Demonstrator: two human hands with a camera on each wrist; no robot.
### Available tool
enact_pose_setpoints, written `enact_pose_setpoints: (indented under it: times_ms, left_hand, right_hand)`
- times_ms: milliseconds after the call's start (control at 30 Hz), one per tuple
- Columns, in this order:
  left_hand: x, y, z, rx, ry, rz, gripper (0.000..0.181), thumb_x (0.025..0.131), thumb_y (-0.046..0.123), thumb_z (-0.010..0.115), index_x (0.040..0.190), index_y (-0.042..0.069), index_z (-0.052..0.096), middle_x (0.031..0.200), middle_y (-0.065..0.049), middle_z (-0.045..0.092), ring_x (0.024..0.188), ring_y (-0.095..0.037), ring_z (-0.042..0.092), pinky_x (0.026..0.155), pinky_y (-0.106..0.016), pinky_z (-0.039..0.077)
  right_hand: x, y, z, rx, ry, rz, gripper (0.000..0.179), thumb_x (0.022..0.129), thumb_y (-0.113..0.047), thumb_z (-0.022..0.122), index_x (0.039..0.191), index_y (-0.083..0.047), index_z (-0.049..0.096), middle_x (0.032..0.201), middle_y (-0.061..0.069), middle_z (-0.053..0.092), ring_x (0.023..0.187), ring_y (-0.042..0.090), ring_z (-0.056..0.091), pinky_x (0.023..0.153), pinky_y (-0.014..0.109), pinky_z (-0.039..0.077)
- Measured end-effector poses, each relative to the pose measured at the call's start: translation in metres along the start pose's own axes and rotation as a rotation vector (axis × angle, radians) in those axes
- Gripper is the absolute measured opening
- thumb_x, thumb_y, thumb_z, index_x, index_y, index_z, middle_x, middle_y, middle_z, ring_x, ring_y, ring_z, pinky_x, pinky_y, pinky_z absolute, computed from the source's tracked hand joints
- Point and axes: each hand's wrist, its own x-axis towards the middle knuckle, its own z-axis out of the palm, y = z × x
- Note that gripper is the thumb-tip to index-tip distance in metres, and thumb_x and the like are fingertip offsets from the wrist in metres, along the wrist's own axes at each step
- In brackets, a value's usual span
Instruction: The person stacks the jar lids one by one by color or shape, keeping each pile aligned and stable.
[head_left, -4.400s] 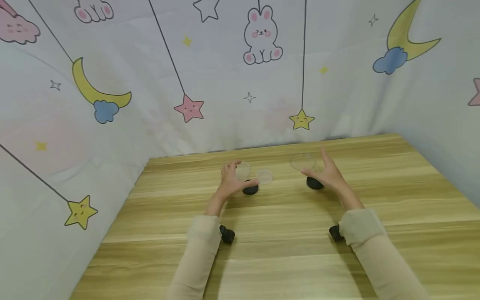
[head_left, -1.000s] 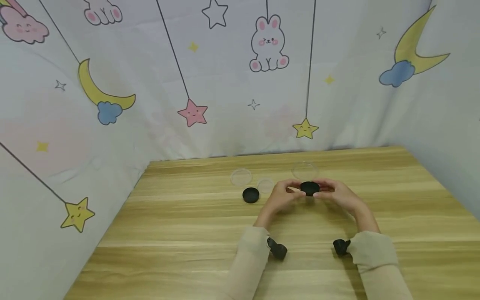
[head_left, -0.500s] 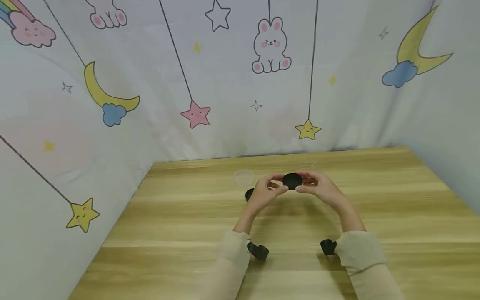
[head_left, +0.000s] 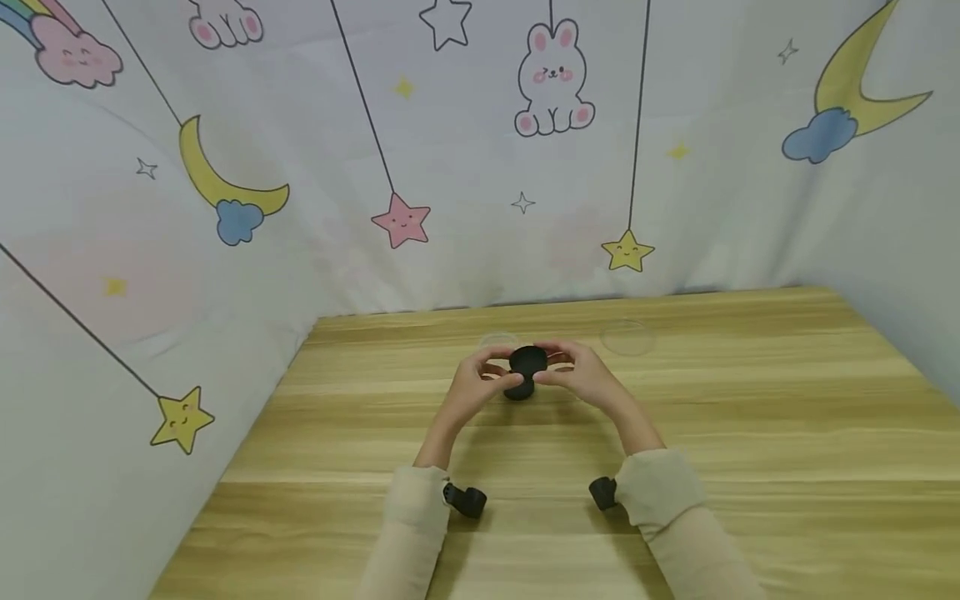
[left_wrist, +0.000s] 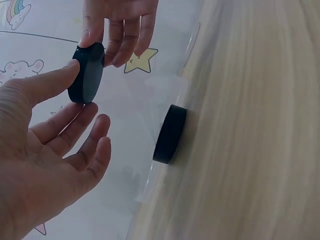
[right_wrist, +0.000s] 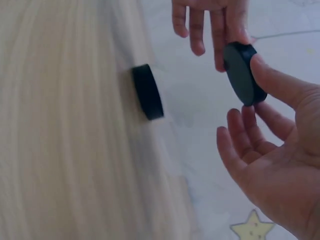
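Two hands share one load: the left hand (head_left: 474, 379) and the right hand (head_left: 585, 379) pinch a black disc (head_left: 528, 360) by opposite sides of its rim, thumbs nearest the body and fingertips round the far edge. A second ago this disc was well to the right, just in front of the large clear ring (head_left: 628, 337); half a second ago it was partway across. Now it is raised over the table (head_left: 750, 400), and in the head view it overlaps the second black disc (head_left: 519, 391), which rests on the wood. Both wrist views show a gap between the two discs, so they are apart, with the held one tilted.

The move also changes what can be seen. The large clear ring, partly covered by the right hand half a second ago, shows whole again, while the clear ring on the left (head_left: 498, 340) is now partly hidden behind the left hand.

For the work in hand, the sideways carry looks nearly complete, I judge, leaving mainly height and alignment to settle. Lowered from here, the disc could meet the lower one off-centre, and both hands would need to level it evenly.
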Motion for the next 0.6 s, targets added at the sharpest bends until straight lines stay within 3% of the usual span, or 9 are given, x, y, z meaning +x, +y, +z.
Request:
enact_pose_setpoints:
  times_ms: [367, 600]
  left_hand:
    - [0.001, -0.022, -0.01, 0.04, 0.05, -0.108, 0.043, 0.087, 0.011, 0.071, 0.128, 0.006, 0.061, 0.129, -0.015, 0.061, 0.102, -0.028, 0.06, 0.083, -0.037, 0.053]
    - [0.004, -0.033, -0.007, -0.007, 0.068, -0.165, 0.044, 0.087, 0.007, 0.071, 0.129, 0.004, 0.061, 0.131, -0.018, 0.06, 0.103, -0.028, 0.06, 0.082, -0.034, 0.052]
  right_hand:
    - [0.019, 0.022, 0.03, 0.003, 0.034, 0.059, 0.057, 0.09, -0.014, 0.07, 0.142, -0.002, 0.048, 0.14, 0.02, 0.049, 0.125, 0.039, 0.047, 0.101, 0.051, 0.043]
    - [0.024, 0.033, 0.037, -0.035, 0.047, 0.083, 0.056, 0.09, -0.013, 0.07, 0.142, -0.005, 0.049, 0.141, 0.019, 0.049, 0.124, 0.039, 0.049, 0.102, 0.051, 0.043]
